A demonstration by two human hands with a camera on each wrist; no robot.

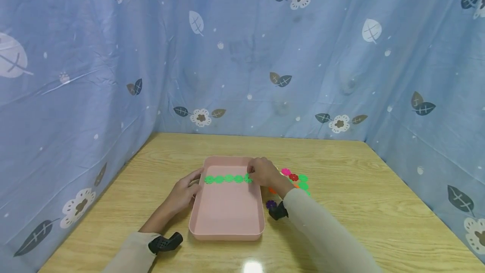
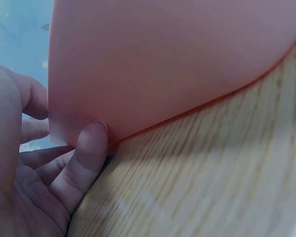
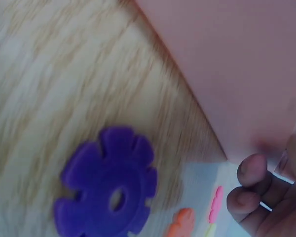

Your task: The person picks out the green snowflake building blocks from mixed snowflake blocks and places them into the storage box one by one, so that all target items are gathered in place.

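Fifth green piece goes in at the right end of the tray's row

The step in hand looks to be laying out a row of green flower-shaped pieces (image 1: 229, 178) inside the pink tray (image 1: 227, 216). Five lie across its floor, nearer its far end than its near end. The right hand (image 1: 264, 172) reaches over the tray's right wall with fingers bent down onto the end piece (image 1: 247, 178). It appears to pinch that piece, though the fingertips' contact is partly hidden. The left hand (image 1: 183, 191) grips the tray's left wall near the far corner, its thumb (image 2: 92, 143) against the outside, seemingly to steady it.

The next move probably calls for lining the end piece up with its neighbour and letting go without nudging the others. Little room seems left between that piece and the tray's right wall. Whether neighbouring pieces interlock or merely sit side by side cannot be told.

Loose pieces lie on the table (image 1: 341, 222) to the right of the tray: a pink one (image 1: 286, 172), a red one (image 1: 293, 177), orange and more green ones. A purple piece (image 3: 108, 185) is just beside the tray's right wall, nearer its near end. The right forearm hides part of this scatter, and the tray's raised wall must be cleared on each reach. A patterned curtain (image 1: 242, 54) hangs beyond the tray.
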